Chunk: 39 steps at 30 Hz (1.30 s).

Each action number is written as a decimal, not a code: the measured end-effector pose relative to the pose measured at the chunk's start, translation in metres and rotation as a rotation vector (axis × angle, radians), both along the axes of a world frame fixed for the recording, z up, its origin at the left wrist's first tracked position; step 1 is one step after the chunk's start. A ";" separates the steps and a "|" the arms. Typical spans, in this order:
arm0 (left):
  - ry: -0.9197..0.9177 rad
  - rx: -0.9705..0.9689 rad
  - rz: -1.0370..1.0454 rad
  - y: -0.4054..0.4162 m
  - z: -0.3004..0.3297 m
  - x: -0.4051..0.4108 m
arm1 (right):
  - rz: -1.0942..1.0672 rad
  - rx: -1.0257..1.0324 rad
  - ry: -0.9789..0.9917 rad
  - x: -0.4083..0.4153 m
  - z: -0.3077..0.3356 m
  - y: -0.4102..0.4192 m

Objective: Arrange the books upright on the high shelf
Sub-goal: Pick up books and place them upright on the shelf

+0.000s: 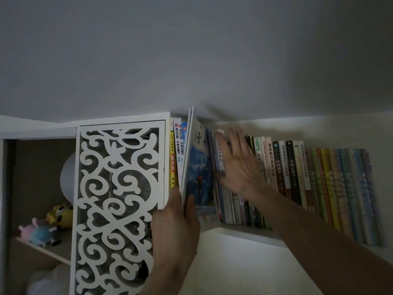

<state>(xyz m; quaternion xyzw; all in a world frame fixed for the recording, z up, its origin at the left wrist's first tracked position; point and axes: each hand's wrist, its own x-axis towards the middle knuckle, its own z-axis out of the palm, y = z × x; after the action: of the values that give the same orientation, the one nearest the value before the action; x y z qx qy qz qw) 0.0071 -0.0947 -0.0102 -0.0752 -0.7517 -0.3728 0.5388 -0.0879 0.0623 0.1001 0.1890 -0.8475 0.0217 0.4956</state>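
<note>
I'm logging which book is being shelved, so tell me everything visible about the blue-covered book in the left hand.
The thin blue-covered paperback book shows a snowy mountain scene, a small red figure and large dark brush characters on a pale top band. It leans left, not yet upright, in a gap on the white high shelf. The left hand grips its lower edge, thumb across the cover. The right hand presses neighbouring books rightward.
</note>
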 end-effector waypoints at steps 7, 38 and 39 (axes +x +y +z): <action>0.052 -0.031 0.032 0.001 0.002 -0.021 | -0.019 0.022 0.053 -0.005 -0.007 -0.002; -0.366 -0.256 0.090 0.047 -0.001 -0.060 | -0.034 -0.215 -0.202 0.036 0.000 -0.055; -0.354 -0.256 0.093 0.048 -0.005 -0.062 | -0.035 -0.208 -0.201 0.036 0.000 -0.054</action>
<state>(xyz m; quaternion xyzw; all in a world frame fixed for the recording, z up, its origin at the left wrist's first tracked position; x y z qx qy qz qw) -0.0552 -0.0468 -0.0149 -0.0419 -0.8783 -0.2566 0.4012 -0.0518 0.0083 0.0996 0.1185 -0.8892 0.1197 0.4253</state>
